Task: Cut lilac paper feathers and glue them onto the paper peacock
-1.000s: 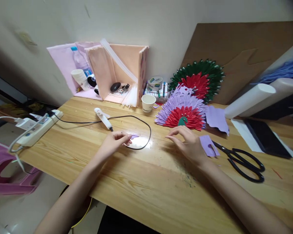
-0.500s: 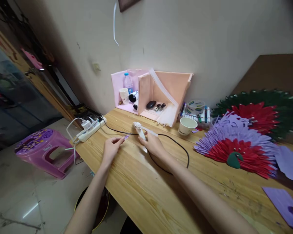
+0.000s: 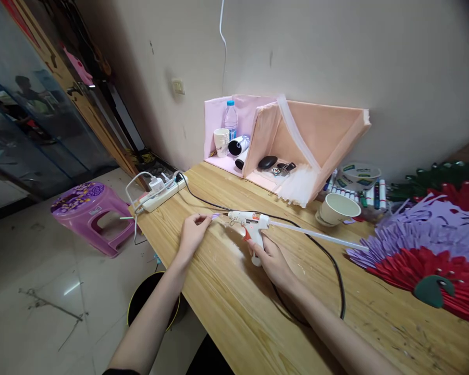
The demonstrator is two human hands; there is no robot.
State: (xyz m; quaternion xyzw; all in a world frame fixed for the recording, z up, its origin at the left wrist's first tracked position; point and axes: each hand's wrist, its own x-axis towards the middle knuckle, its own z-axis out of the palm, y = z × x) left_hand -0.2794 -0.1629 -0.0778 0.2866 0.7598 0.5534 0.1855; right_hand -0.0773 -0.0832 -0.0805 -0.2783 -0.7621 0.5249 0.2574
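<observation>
Head view, glue gun (image 3: 254, 222) in right hand (image 3: 272, 258), scrap (image 3: 216, 215) in left hand (image 3: 195, 232)

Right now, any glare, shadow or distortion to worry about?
Head view: pale glare on the tabletop near the glue gun, bright streak on the floor; head view: soft shadow beside the right hand; head view: wide-angle stretch around the peacock craft, dark top-right corner.
</observation>
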